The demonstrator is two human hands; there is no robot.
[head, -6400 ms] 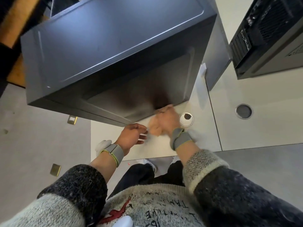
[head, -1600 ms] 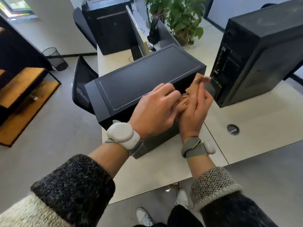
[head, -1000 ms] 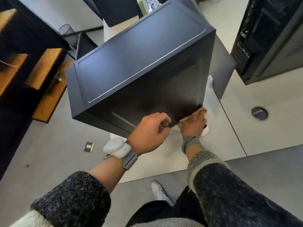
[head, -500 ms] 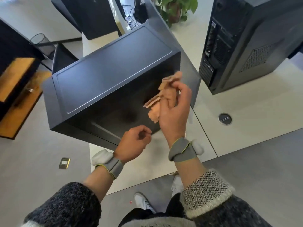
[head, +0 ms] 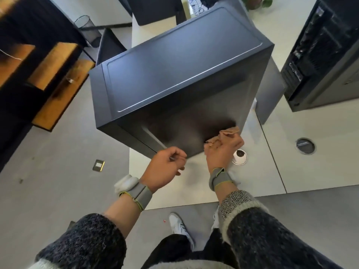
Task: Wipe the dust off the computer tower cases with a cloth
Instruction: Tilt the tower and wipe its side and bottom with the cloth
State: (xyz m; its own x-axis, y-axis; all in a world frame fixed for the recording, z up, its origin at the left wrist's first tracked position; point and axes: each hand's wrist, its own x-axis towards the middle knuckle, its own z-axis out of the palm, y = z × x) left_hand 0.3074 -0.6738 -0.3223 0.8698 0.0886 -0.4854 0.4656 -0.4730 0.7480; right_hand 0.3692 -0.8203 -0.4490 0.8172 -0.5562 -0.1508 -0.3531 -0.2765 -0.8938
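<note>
Right hand [head: 223, 150] clamps tan cloth [head: 226, 133] against near face of dark tower case [head: 180, 74] on worktop [head: 194, 183], low right corner. Left hand [head: 165, 167] just beside, loosely curled, empty. Wiping under way; next stroke likely leftward, toward left hand.

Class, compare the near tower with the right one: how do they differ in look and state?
The near tower shows plain, closed panels; the right tower shows a back with ports and slots. The right hand presses a cloth on the near tower; nothing touches the right tower. Both are dark and sit on the pale desk.
</note>
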